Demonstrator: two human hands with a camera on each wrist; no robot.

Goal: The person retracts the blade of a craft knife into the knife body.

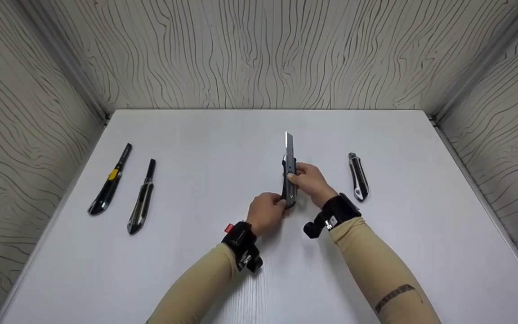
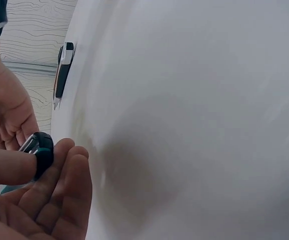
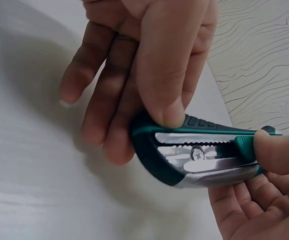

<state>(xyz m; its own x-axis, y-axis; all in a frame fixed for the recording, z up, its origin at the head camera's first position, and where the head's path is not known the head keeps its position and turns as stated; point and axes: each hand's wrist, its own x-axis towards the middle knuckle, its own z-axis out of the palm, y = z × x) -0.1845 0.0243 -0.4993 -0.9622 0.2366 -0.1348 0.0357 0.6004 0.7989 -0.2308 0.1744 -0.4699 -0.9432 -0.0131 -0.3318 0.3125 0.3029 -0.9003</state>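
Note:
A grey and dark green utility knife is held above the white table, its silver blade sticking out toward the back wall. My left hand pinches the rounded butt end between thumb and fingers. Farther up the handle, my right hand grips the knife with its thumb on the green slider. A screw and a toothed slot show in the handle in the right wrist view. In the left wrist view only the butt end is plain; the blade is hidden there.
On the white table at right lies another utility knife, near my right wrist. Two black utility knives lie at left, one with a yellow slider, the other nearer the middle. Wood-grain panels wall in the back and sides.

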